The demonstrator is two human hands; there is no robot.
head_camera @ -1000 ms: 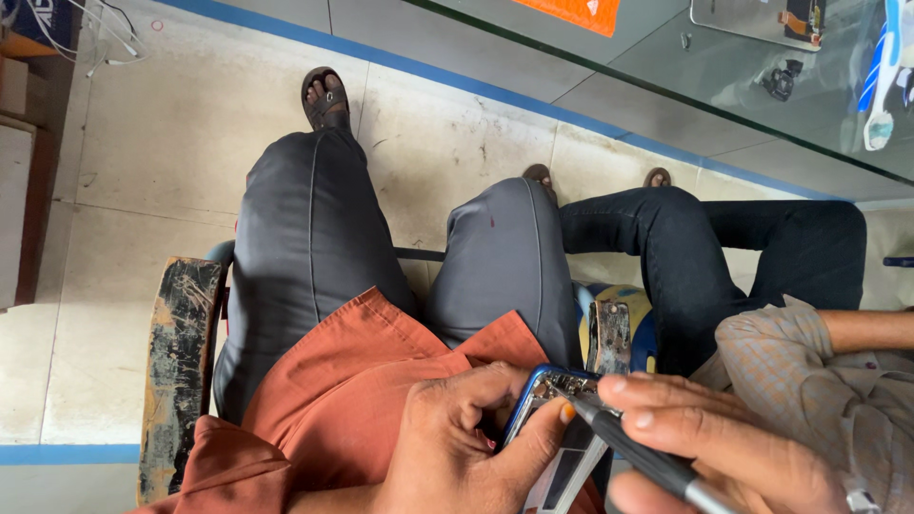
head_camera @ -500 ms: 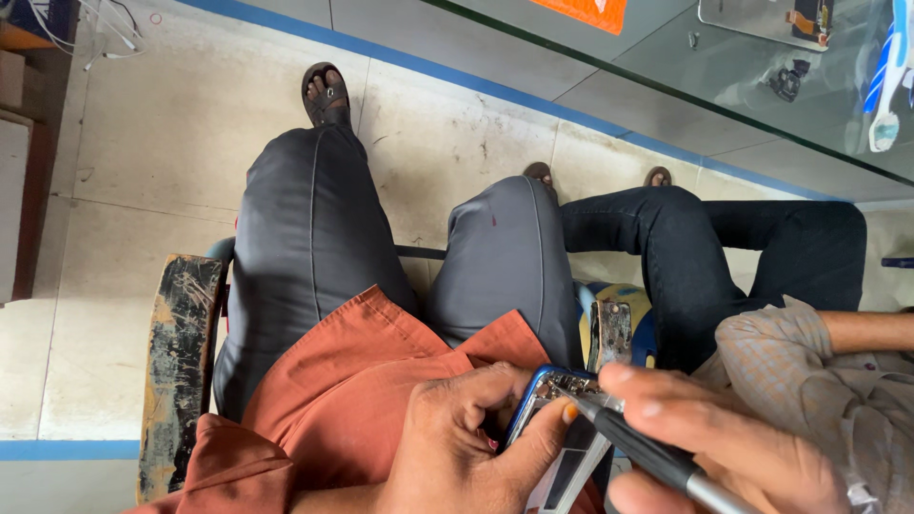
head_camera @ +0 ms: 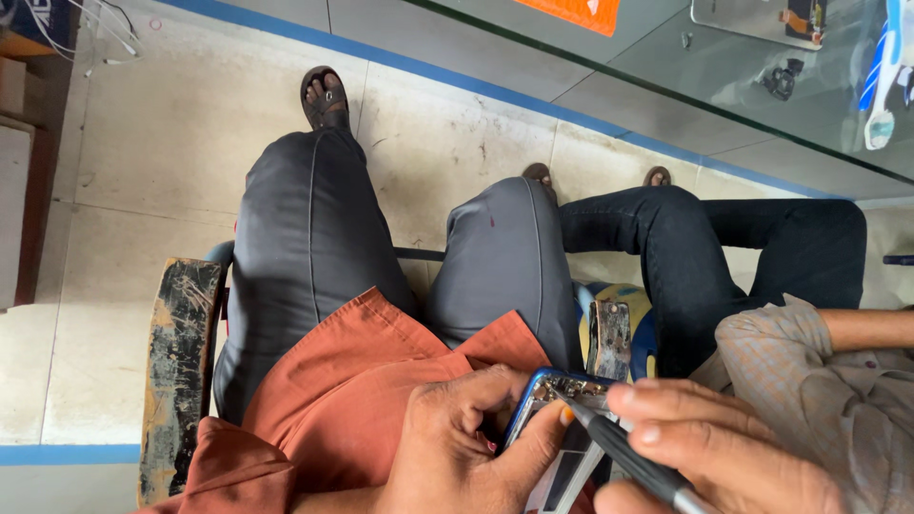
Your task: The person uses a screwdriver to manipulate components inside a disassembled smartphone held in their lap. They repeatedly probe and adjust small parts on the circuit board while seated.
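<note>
Head view, looking down at the lap of a seated person. The left hand point(head_camera: 462, 447) is closed around an opened phone point(head_camera: 562, 438) with a blue edge, thumb pressed on its inner face, fingers curled behind it. The phone sits low in the frame, above the hem of the orange shirt point(head_camera: 333, 400) and just right of the right knee; its exposed upper end shows small metal parts. The right hand point(head_camera: 705, 447) grips a dark, slim screwdriver point(head_camera: 633, 462) pinched between thumb and fingers, tip resting at the phone's upper end. Grey trousers point(head_camera: 305, 247) cover both thighs. A worn wooden armrest point(head_camera: 176, 371) lies to the left. Another person in dark trousers point(head_camera: 762, 247) and a checked sleeve point(head_camera: 819, 381) sits close on the right. Tiled floor point(head_camera: 171, 143) below.
</note>
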